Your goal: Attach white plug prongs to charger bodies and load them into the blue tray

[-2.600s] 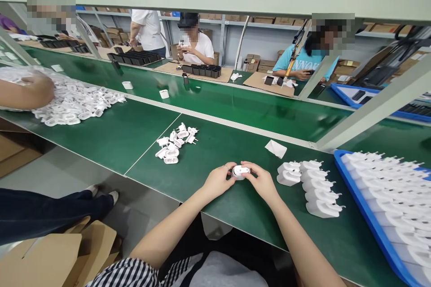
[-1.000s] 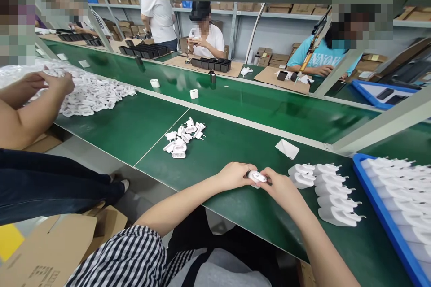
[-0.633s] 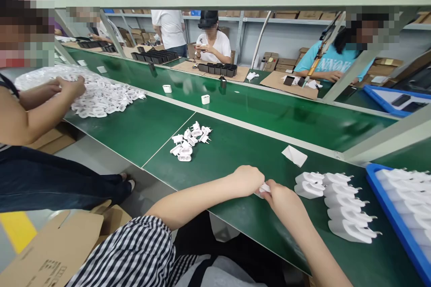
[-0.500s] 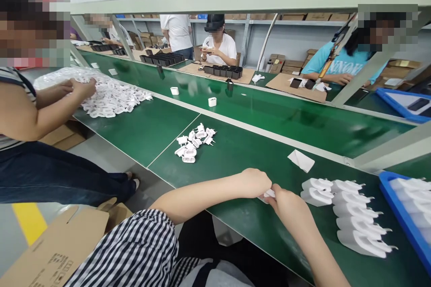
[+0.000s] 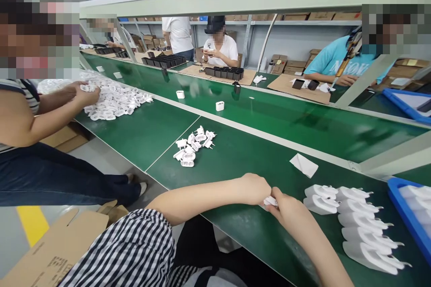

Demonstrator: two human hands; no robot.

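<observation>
My left hand (image 5: 256,189) and my right hand (image 5: 283,204) meet over the front edge of the green table. Between them they grip a small white plug housing (image 5: 270,202), its far side hidden by my fingers. Right of my hands stand white charger pieces (image 5: 362,219) in two rows, with metal prongs sticking out to the right. A loose pile of white plug housings with pins (image 5: 195,145) lies to the left, beyond my left forearm. Past my right hand a folded white paper (image 5: 304,165) rests on the table.
A blue tray (image 5: 399,197) with white pieces sits at the far right. Behind a pale rail runs a green belt (image 5: 286,121) carrying white housings (image 5: 220,106). At left, a co-worker's hands (image 5: 88,92) are at a large white heap (image 5: 116,101). A cardboard box (image 5: 63,246) stands below.
My hands stay together, and a little more of the white plug housing shows between them. Pieces on the belt have shifted slightly right. The whole view has moved a little.
</observation>
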